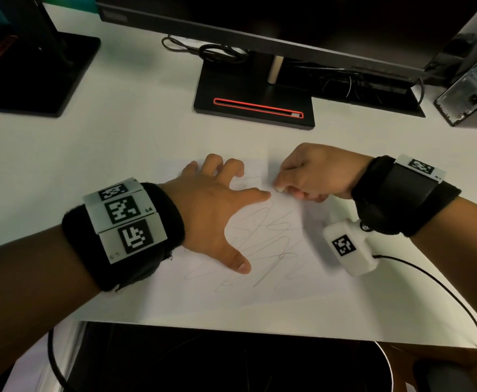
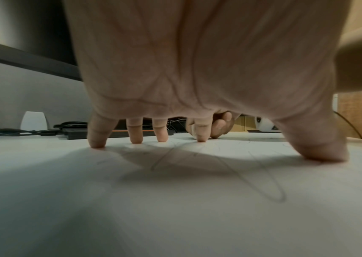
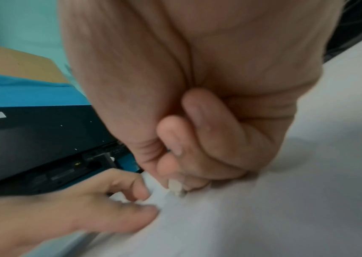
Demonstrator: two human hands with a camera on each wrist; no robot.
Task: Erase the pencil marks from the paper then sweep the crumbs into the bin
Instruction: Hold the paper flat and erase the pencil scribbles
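White paper (image 1: 310,281) lies flat on the pale desk (image 1: 118,142) in front of me, covered with looping pencil marks (image 1: 262,239) from its far edge to its near one.

On the left, my left hand (image 1: 217,210) is spread over the sheet, fingers straight, fingertips (image 2: 97,144) and thumb pressing down and grasping nothing. I judge that anchor worth keeping: pressure close to the rubbing spot stops the sheet creasing or sliding.

Just to its right, near the far edge of the sheet, my right hand (image 1: 313,174) is clenched round a small pale eraser (image 3: 176,188), pinched between thumb and curled fingers with only its tip showing, the tip touching the paper beside my left index finger. The wrist view is blurred there, so I cannot tell how much has come off.

Most scribbles look untouched, so I take this as early erasing. I would use short strokes running away from the holding hand, with moderate pressure, and work toward myself.

Below the desk's near edge a dark bin (image 1: 231,363) waits; crumbs are too small to make out.
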